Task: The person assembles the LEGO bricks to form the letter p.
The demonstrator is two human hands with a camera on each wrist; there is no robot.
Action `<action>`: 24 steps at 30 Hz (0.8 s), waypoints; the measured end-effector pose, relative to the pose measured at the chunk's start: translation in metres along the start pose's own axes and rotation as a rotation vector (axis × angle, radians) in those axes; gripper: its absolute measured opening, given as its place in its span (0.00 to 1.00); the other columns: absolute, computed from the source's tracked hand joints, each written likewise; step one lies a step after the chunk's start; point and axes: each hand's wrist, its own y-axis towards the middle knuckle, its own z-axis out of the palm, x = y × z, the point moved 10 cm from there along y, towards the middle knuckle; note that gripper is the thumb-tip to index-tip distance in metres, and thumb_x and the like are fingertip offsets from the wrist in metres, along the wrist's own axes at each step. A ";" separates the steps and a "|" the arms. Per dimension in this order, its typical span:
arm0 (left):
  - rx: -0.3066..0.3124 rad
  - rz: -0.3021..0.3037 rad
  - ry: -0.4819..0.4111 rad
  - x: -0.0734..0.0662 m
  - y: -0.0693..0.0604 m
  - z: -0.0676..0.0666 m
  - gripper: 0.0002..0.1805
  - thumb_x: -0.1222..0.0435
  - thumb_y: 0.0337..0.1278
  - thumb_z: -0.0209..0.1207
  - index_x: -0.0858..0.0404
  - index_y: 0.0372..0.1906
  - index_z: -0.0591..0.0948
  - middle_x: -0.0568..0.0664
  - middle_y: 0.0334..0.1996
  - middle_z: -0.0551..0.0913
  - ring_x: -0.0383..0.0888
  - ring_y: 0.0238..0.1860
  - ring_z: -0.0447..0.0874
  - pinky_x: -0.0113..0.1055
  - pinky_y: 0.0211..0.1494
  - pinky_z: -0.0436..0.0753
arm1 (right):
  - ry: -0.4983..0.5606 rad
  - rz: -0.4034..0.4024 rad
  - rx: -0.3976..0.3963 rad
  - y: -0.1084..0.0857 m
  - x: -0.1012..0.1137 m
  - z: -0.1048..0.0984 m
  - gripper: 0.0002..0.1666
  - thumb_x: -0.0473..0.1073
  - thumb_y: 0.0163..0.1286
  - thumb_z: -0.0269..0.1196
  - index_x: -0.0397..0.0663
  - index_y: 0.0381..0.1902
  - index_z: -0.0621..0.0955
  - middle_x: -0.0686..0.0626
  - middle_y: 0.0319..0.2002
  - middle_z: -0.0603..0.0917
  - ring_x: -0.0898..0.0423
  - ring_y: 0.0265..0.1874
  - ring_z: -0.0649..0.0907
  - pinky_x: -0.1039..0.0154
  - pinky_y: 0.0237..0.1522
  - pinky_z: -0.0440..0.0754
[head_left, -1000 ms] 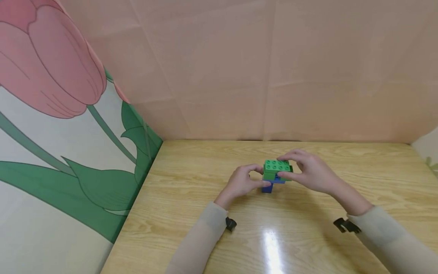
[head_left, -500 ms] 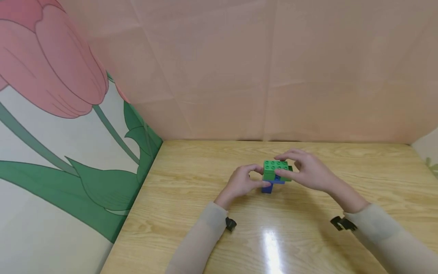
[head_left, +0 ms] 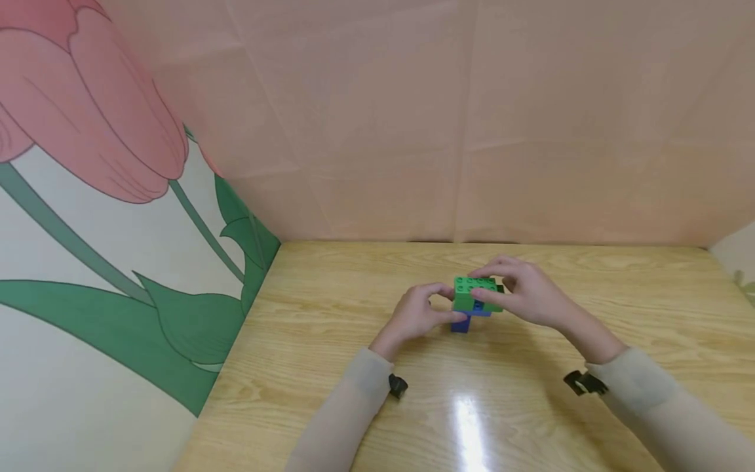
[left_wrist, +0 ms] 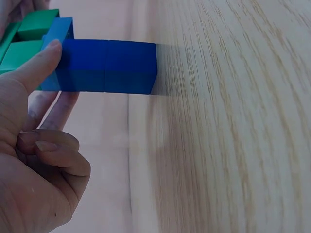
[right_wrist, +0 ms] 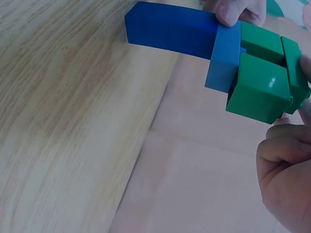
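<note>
A toy brick stack stands upright on the table. Two dark blue bricks (left_wrist: 107,68) form its post, topped by a flat lighter blue brick (right_wrist: 224,58). Above that sit two green bricks (right_wrist: 260,85) with a gap between them. A thin green brick (right_wrist: 292,73) with studs lies across their tops; whether it is fully pressed down cannot be told. My left hand (head_left: 413,314) pinches the stack from the left, its thumb on the blue bricks. From the right, my right hand (head_left: 533,295) holds the thin green brick between thumb and fingers, covering part of its studs.
The wooden table (head_left: 307,301) extends around the stack. A pinkish cloth backdrop (head_left: 366,131) rises behind its far edge, and a tulip-printed panel (head_left: 118,229) stands along the left. Black straps (head_left: 585,383) show at both cuffs.
My right hand has slid a little to the left, and the thin green brick has shifted left with it over the lower green bricks. The left hand stays in place.
</note>
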 end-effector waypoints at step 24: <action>-0.025 -0.024 -0.014 0.007 0.006 -0.005 0.19 0.46 0.56 0.75 0.44 0.50 0.86 0.28 0.48 0.83 0.43 0.60 0.80 0.45 0.57 0.79 | -0.006 -0.004 -0.003 0.006 -0.015 0.004 0.20 0.48 0.69 0.74 0.57 0.58 0.86 0.55 0.48 0.85 0.61 0.19 0.66 0.65 0.21 0.68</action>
